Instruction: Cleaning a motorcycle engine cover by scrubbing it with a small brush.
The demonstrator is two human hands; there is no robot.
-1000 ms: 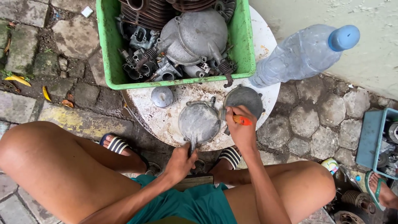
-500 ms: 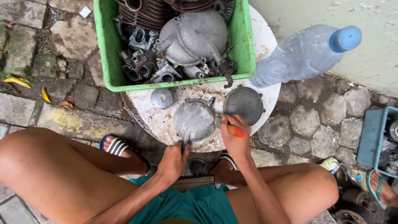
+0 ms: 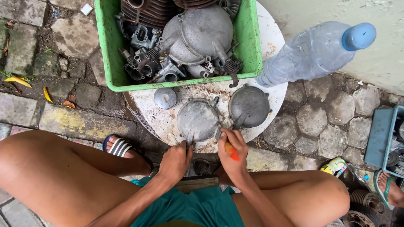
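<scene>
A round grey metal cover lies on the white round table at its near edge. My left hand grips the cover's near lug. My right hand is closed around an orange-handled tool whose tip rests at the cover's right rim; the tip itself is hidden. A second grey cover lies just to the right, and a small metal cap lies to the left.
A green crate full of engine parts fills the table's far side. A clear plastic bottle with a blue cap stands at the right. A blue bin and another person's sandalled foot are at far right. My knees flank the table.
The grey cover has been pulled closer to the table's near edge. My right hand with the orange tool has shifted from the second cover down to this cover's right rim.
</scene>
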